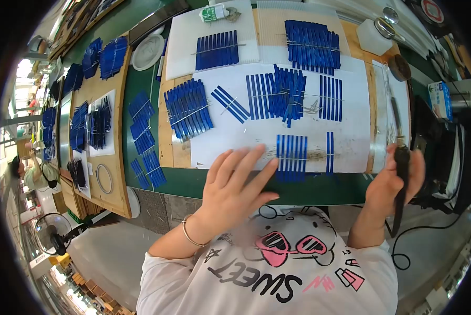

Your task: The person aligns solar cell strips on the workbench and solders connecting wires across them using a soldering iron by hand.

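Five fingers of the bare left hand (238,181) spread loosely, palm down, with the index fingertip just beside a row of narrow, glossy blue strips crossed by a thin metallic wire (292,152); whether it touches them I cannot tell. The right hand (383,190) is curled around a slim tool with a thick black grip and a thin shaft (401,164), pointing away from the body, a black cord (429,227) looping below. The row lies at the near edge of a smooth white sheet (230,144) marked with brownish smudges, and a narrow blue pair (330,152) lies to its right. Farther back are a tangled heap of crossing blue strips (289,92), a tilted trio (230,104) and a thick fanned bundle (189,109); a dense stack (312,46) sits on a ribbed translucent panel (271,13). Under the sheet is a pale wooden board (180,156) on a green tabletop (214,190). A squarish white container with a metal top (374,38) stands at the far right corner, near a brown round disc (399,67). Leftward, a wooden side table (117,189) bears more blue bundles, with a dark-bladed fan (53,233) and another person (40,173) beyond.
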The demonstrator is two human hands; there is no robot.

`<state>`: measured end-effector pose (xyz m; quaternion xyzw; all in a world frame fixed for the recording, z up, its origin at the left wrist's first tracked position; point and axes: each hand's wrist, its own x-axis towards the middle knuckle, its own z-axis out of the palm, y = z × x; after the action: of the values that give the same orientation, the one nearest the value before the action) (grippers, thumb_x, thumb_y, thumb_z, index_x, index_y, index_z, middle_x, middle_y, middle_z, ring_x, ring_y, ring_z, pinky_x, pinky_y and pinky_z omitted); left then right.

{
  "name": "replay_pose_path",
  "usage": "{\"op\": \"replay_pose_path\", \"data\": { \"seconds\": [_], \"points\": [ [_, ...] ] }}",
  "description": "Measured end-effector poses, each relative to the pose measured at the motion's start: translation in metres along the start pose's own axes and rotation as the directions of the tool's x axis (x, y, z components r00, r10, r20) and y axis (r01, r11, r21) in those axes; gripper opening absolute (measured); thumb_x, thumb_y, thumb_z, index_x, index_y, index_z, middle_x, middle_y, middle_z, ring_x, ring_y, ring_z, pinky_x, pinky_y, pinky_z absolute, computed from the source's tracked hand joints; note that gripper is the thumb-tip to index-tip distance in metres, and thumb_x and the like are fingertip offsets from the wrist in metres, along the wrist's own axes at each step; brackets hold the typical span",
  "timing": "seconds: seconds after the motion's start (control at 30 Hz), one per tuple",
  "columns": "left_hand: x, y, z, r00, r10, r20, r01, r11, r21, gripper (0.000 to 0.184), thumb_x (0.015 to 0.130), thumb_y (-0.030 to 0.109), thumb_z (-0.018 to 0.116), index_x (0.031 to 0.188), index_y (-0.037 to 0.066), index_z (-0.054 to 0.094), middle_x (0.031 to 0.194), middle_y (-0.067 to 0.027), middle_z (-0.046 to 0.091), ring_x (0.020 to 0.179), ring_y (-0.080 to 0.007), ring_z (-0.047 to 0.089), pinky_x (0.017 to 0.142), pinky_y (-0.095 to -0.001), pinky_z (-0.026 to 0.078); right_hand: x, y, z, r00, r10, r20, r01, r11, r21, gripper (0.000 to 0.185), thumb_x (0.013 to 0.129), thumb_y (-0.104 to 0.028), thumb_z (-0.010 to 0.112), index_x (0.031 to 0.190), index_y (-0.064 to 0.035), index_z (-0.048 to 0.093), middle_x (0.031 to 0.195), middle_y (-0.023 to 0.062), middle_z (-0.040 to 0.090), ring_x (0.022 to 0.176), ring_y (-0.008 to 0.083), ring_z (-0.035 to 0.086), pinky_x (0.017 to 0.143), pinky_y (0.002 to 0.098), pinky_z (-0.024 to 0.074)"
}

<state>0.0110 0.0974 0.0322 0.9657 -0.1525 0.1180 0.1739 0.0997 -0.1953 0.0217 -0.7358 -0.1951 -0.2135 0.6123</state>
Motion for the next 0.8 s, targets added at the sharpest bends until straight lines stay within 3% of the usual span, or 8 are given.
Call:
{"op": "replay_pose_path", "data": {
  "seconds": [0.03,0.07,0.1,0.2,0.27,0.3,0.37,0.8],
  "points": [
    [0.004,0.001,0.002,1.000,0.023,0.006,-0.023,1.000,-0.001,0.056,0.079,0.044,0.071,0.125,0.013,0.066,0.139,-0.0111,0.054,0.120,-0.0303,0.051,0.103,-0.0451,0.039,-0.003,-0.002,0.012,0.998,-0.070,-0.001,0.070,0.993,-0.094,0.063,0.095,-0.050,0.061,0.134,-0.0016,0.048,0.109,0.0143,0.063,0.091,0.0214,0.062,0.085,0.0387,0.0526],
    [0.007,0.003,0.005,0.999,0.045,0.012,-0.045,0.999,-0.001,0.057,0.081,0.046,0.069,0.126,0.012,0.066,0.139,-0.0127,0.053,0.119,-0.0328,0.051,0.104,-0.0472,0.037,-0.002,-0.017,0.011,0.984,0.067,0.165,-0.063,0.998,-0.028,0.054,0.097,-0.049,0.057,0.126,-0.0034,0.055,0.097,0.0164,0.065,0.079,0.0207,0.065,0.070,0.0333,0.0547],
    [0.009,0.006,0.010,0.999,0.045,-0.010,-0.045,0.999,-0.002,0.058,0.081,0.045,0.068,0.126,0.010,0.065,0.139,-0.0123,0.053,0.120,-0.0316,0.051,0.106,-0.0470,0.035,0.001,-0.017,0.015,0.964,-0.006,0.265,0.052,0.985,-0.167,0.045,0.097,-0.045,0.059,0.118,-0.0050,0.059,0.089,0.0171,0.066,0.072,0.0209,0.066,0.062,0.0319,0.0535],
    [0.008,0.013,0.014,1.000,-0.014,-0.021,0.014,1.000,-0.012,0.057,0.084,0.048,0.066,0.127,0.010,0.063,0.139,-0.0097,0.054,0.121,-0.0263,0.052,0.107,-0.0452,0.035,0.025,-0.029,0.047,0.840,-0.025,0.542,0.201,0.942,-0.268,0.043,0.083,-0.043,0.077,0.105,-0.0103,0.060,0.106,0.0151,0.072,0.089,0.0263,0.070,0.081,0.0418,0.0543],
    [0.008,0.013,0.014,0.999,-0.020,-0.037,0.018,0.999,-0.038,0.058,0.085,0.047,0.065,0.128,0.008,0.063,0.138,-0.0109,0.055,0.121,-0.0266,0.052,0.106,-0.0452,0.035,0.032,-0.027,0.064,0.749,-0.076,0.659,0.337,0.899,-0.280,0.054,0.074,-0.049,0.082,0.105,-0.0140,0.055,0.120,0.0121,0.070,0.113,0.0312,0.064,0.107,0.0530,0.0384],
    [0.008,0.012,0.014,0.998,-0.036,-0.052,0.033,0.997,-0.073,0.059,0.084,0.046,0.065,0.128,0.008,0.062,0.137,-0.0110,0.055,0.121,-0.0267,0.052,0.106,-0.0451,0.035,0.032,-0.027,0.065,0.747,-0.075,0.661,0.339,0.897,-0.282,0.054,0.074,-0.049,0.082,0.105,-0.0140,0.055,0.120,0.0121,0.070,0.113,0.0312,0.064,0.107,0.0530,0.0384],
    [0.009,0.009,0.014,0.996,-0.062,-0.066,0.054,0.992,-0.112,0.059,0.084,0.046,0.065,0.129,0.008,0.062,0.137,-0.0112,0.055,0.121,-0.0268,0.052,0.105,-0.0451,0.036,0.032,-0.025,0.065,0.703,0.046,0.709,0.281,0.899,-0.337,0.063,0.069,-0.053,0.084,0.108,-0.0155,0.050,0.124,0.0118,0.068,0.129,0.0327,0.053,0.118,0.0560,0.0185],
    [0.014,0.002,0.020,0.995,0.049,-0.089,-0.049,0.999,0.008,0.050,0.080,0.043,0.070,0.125,0.021,0.069,0.134,-0.0077,0.058,0.112,-0.0240,0.053,0.097,-0.0392,0.035,0.033,-0.020,0.067,0.651,0.071,0.755,0.270,0.909,-0.318,0.048,0.074,-0.041,0.083,0.104,-0.0172,0.053,0.128,0.0101,0.067,0.132,0.0323,0.052,0.119,0.0581,0.0144]
  ]
}}
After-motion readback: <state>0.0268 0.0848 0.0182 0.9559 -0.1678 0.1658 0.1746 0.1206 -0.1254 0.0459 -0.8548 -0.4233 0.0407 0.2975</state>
